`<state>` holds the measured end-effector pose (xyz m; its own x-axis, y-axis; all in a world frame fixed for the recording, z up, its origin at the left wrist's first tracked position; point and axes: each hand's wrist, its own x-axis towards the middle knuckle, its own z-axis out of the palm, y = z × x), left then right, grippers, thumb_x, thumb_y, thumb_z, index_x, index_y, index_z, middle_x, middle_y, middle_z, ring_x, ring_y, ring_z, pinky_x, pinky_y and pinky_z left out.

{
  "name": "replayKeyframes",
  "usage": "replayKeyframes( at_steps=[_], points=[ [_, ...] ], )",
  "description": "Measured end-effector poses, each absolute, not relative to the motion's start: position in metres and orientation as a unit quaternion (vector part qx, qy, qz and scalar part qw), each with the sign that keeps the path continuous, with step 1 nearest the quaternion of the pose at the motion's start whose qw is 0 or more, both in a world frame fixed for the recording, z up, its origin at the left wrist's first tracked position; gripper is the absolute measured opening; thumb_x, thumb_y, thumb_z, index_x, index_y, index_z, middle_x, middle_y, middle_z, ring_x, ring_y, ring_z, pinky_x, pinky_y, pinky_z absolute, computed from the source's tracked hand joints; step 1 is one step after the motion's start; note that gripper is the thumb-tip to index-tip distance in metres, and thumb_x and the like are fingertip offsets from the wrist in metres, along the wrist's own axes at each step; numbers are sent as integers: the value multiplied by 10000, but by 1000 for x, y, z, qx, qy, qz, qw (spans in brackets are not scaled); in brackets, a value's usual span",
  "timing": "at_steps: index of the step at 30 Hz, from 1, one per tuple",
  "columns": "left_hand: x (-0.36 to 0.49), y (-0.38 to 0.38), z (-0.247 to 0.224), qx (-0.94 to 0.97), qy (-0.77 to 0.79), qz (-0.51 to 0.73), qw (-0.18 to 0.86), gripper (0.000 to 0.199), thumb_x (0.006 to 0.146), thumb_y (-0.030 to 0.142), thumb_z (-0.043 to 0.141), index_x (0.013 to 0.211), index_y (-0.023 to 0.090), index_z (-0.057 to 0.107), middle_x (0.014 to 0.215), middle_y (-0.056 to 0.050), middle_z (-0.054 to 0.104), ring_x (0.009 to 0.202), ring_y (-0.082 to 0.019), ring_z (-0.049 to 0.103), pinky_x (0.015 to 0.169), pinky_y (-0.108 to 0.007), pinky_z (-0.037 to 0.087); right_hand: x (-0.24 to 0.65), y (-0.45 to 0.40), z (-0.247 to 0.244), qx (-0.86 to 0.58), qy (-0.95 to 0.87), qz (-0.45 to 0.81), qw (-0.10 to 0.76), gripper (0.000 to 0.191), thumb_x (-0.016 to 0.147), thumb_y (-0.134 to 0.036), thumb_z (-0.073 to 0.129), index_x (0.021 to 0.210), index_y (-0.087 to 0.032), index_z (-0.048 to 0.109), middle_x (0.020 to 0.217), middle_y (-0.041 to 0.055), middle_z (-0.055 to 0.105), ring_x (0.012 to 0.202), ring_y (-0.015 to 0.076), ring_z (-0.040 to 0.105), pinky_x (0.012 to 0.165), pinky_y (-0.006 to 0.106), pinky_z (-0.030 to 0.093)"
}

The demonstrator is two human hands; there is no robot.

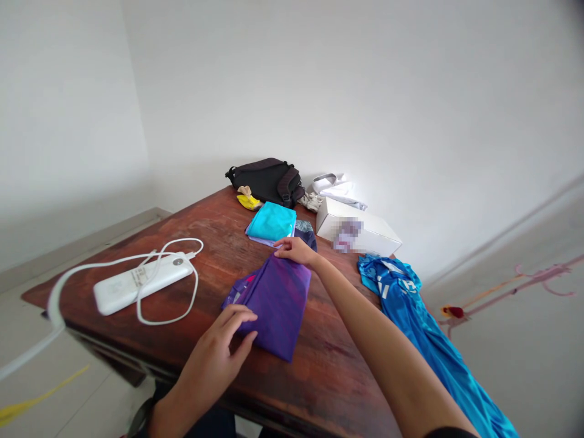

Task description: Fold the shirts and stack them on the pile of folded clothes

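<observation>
A folded purple cloth (274, 308) lies on the dark wooden table (319, 377), near its front edge. My left hand (214, 348) rests on the cloth's lower left side, fingers spread. My right hand (294, 250) lies flat across the cloth's far edge. Neither hand visibly grips it. Just beyond my right fingers is a folded teal cloth (271, 222) on a pale lilac layer, next to a patterned dark fabric (305, 229), which is partly hidden.
A white power bank (143, 281) with a looped white cable lies at the table's left. At the far end are a black bag (267, 181), a yellow item (249, 201) and a white box (360, 226). A crumpled blue jersey (410, 322) hangs over the right edge.
</observation>
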<state>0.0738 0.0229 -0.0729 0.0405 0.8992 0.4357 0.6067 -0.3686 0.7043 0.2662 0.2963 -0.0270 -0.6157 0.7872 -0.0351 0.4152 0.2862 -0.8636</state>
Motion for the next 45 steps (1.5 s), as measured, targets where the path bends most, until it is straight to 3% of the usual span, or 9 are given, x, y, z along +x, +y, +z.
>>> replayKeyframes(
  at_steps=[2, 6, 16, 20, 25, 30, 36, 42, 45],
  points=[
    [74, 23, -71, 678, 550, 459, 165, 213, 970, 323, 569, 1156, 249, 643, 1163, -74, 665, 1044, -233, 686, 858, -329, 594, 266, 297, -24, -386, -783, 453, 184, 417, 730, -335, 820, 1108, -165, 775, 850, 26, 778, 775, 181, 685, 728, 280, 516],
    [76, 23, -69, 650, 564, 480, 167, 288, 949, 383, 599, 1192, 232, 634, 1097, -87, 660, 929, -235, 686, 671, -292, 592, 265, 296, -16, -377, -821, 416, 105, 286, 757, -337, 788, 996, -183, 822, 953, 36, 802, 884, 203, 703, 839, 290, 510],
    [76, 26, -72, 628, 590, 480, 164, 292, 893, 416, 639, 1096, 212, 686, 964, -81, 666, 899, -264, 678, 757, -371, 600, 253, 298, -19, -398, -820, 402, 87, 125, 726, -238, 779, 829, -179, 818, 812, 11, 785, 767, 169, 678, 719, 246, 499],
    [73, 29, -72, 634, 589, 472, 171, 261, 876, 363, 634, 1080, 208, 688, 864, -50, 666, 773, -226, 674, 735, -347, 589, 251, 298, -20, -407, -812, 406, 95, 84, 696, -213, 799, 773, -184, 815, 744, 7, 770, 695, 157, 654, 657, 241, 489],
    [69, 31, -71, 647, 580, 461, 181, 241, 843, 308, 626, 1051, 214, 701, 790, -25, 678, 691, -201, 676, 643, -294, 568, 252, 294, -19, -408, -798, 417, 148, 93, 693, -243, 807, 769, -190, 815, 765, 5, 771, 738, 172, 656, 705, 263, 498],
    [69, 32, -65, 649, 575, 462, 184, 262, 833, 311, 647, 1071, 215, 698, 897, -58, 716, 774, -219, 706, 672, -303, 578, 269, 286, -17, -423, -757, 441, 232, 218, 721, -350, 796, 837, -165, 802, 836, 25, 771, 808, 185, 660, 768, 282, 506],
    [71, 42, -64, 676, 554, 447, 189, 234, 851, 207, 567, 1052, 204, 689, 784, -30, 694, 735, -201, 694, 764, -322, 565, 313, 256, -17, -444, -699, 485, 281, 326, 704, -427, 803, 863, -144, 771, 852, 46, 757, 738, 159, 637, 713, 277, 493],
    [77, 50, -60, 711, 516, 437, 193, 251, 854, 148, 526, 1032, 201, 695, 794, -27, 662, 672, -164, 652, 643, -245, 528, 380, 189, -19, -456, -607, 558, 334, 349, 666, -443, 866, 856, -167, 766, 795, 26, 731, 672, 148, 608, 648, 266, 460],
    [86, 56, -54, 734, 486, 432, 193, 275, 865, 121, 508, 1041, 196, 705, 847, -44, 665, 754, -170, 666, 707, -255, 547, 408, 148, -20, -474, -573, 550, 380, 350, 656, -451, 889, 824, -170, 764, 790, 32, 727, 680, 152, 617, 671, 272, 478]
  ],
)
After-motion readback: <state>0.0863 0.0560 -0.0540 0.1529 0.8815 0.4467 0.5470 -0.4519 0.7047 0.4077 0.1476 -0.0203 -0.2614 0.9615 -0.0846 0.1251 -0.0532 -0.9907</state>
